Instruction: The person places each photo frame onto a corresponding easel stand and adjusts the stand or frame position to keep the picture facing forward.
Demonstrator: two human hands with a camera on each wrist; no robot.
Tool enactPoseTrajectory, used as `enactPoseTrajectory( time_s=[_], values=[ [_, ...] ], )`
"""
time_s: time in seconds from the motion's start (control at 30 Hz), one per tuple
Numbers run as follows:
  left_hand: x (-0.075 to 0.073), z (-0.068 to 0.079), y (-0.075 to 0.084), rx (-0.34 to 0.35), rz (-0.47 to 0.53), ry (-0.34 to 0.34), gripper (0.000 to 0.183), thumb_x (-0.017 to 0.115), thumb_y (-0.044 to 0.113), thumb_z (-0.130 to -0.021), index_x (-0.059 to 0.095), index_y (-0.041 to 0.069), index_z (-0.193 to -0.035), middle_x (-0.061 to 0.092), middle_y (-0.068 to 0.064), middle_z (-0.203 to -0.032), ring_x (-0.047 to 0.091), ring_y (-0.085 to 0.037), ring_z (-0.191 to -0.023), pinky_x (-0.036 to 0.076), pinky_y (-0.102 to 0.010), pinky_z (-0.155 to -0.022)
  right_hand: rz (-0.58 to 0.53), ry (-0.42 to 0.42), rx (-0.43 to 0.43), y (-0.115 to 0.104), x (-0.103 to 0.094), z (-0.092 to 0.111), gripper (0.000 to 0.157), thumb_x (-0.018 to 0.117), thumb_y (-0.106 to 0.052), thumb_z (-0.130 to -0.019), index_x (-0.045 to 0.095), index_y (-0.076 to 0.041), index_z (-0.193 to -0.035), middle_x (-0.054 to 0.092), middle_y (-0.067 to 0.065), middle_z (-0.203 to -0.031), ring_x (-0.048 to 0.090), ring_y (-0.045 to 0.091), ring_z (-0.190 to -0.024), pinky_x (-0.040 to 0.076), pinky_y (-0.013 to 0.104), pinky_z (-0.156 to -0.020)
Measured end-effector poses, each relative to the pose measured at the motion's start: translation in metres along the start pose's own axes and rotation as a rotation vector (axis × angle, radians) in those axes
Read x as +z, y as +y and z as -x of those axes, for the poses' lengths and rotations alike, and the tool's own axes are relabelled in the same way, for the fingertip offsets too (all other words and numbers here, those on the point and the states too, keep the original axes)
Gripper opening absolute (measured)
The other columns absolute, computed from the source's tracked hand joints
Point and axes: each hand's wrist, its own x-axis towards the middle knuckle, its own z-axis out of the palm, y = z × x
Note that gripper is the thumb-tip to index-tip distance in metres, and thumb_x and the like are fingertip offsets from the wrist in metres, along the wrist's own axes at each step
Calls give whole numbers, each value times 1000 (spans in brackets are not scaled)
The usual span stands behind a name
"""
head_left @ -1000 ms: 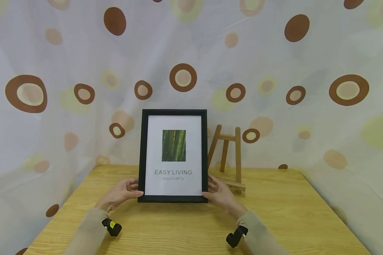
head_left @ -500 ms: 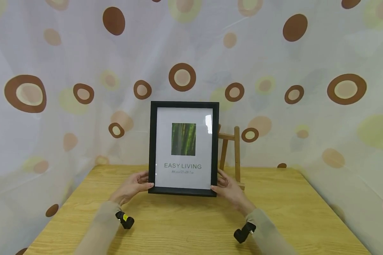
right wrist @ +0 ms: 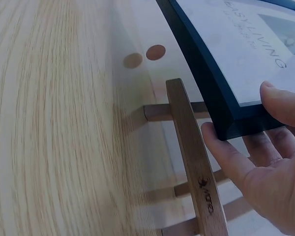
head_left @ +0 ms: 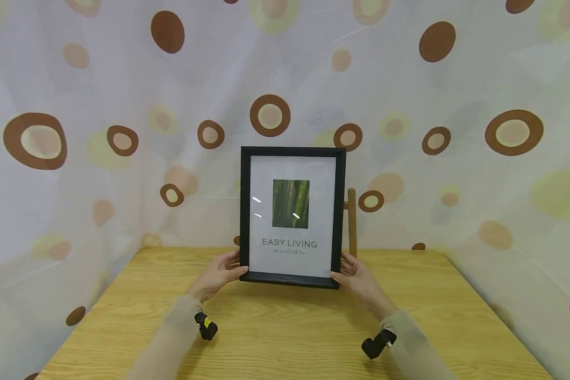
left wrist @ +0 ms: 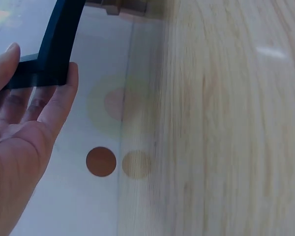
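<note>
A black picture frame (head_left: 292, 283) with a white "EASY LIVING" insert and a green bamboo picture is held upright, raised over the table. My left hand (head_left: 220, 274) grips its lower left corner, thumb on the front and fingers behind. On the lower right corner my right hand (head_left: 361, 282) has the same grip. Behind the picture frame stands a small wooden easel (head_left: 352, 224), mostly hidden in the head view. The right wrist view shows the easel's ledge (right wrist: 194, 157) close beside the frame's lower corner and the right fingers.
The light wooden table (head_left: 275, 338) reaches back to a white curtain (head_left: 399, 89) with brown, peach and yellow spots. A small black device is strapped to each wrist over beige sleeves.
Both hands have carried the picture frame to the right and upward, off its lower spot. It now covers most of the easel, which stood in fuller view before.
</note>
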Motion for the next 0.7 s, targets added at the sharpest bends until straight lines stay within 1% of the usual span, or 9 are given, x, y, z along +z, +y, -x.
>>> enactPoseTrajectory(
  time_s=[0.13,0.23,0.33,0.43,0.47,0.57,0.63,0.7],
  values=[
    [9,-7,2,16,27,-6,75,65,14,-95,22,2,-155,33,-23,-155,31,-44,-142,35,-57,-111,3,4,7,3,-8,2,75,60,-2,-95,15,1,-155,29,30,-153,33,45,-140,44,52,-105],
    [15,-12,3,33,39,-21,74,64,13,-96,22,3,-155,32,-23,-155,30,-45,-142,36,-56,-111,6,0,3,5,-14,2,75,59,-3,-96,14,1,-156,28,29,-154,33,43,-140,47,47,-103],
    [21,-18,4,50,32,11,72,65,11,-95,25,1,-154,36,-23,-153,34,-45,-140,38,-56,-109,-10,2,-13,8,-19,2,74,60,-2,-95,16,0,-156,31,26,-154,36,40,-139,51,35,-97],
    [29,-25,3,61,16,89,68,68,10,-92,35,-1,-150,46,-24,-146,43,-44,-134,44,-53,-105,-20,7,-25,10,-26,3,75,60,-2,-95,17,-1,-156,33,25,-154,40,37,-137,52,27,-90],
    [33,-27,3,59,20,114,65,69,10,-91,39,0,-148,50,-23,-143,47,-41,-132,47,-51,-103,-25,15,-21,11,-28,3,75,61,-2,-95,18,-2,-156,34,25,-153,41,35,-136,53,25,-89],
    [44,-35,0,78,46,146,56,69,7,-91,48,0,-143,58,-23,-134,58,-34,-122,52,-43,-97,-18,31,-17,13,-37,4,76,61,-4,-95,16,-1,-156,33,27,-153,44,31,-134,53,24,-88],
    [52,-38,-1,87,86,145,52,68,5,-91,51,1,-141,62,-21,-131,62,-28,-115,54,-38,-94,-14,38,-11,15,-42,5,76,61,-5,-95,16,0,-156,33,27,-153,48,26,-131,53,23,-87],
    [58,-41,-2,96,113,146,52,67,3,-91,51,1,-140,63,-21,-129,64,-24,-111,54,-36,-94,-12,36,-14,17,-48,7,77,61,-5,-95,14,-1,-156,32,27,-154,51,18,-128,53,22,-87]
  ],
)
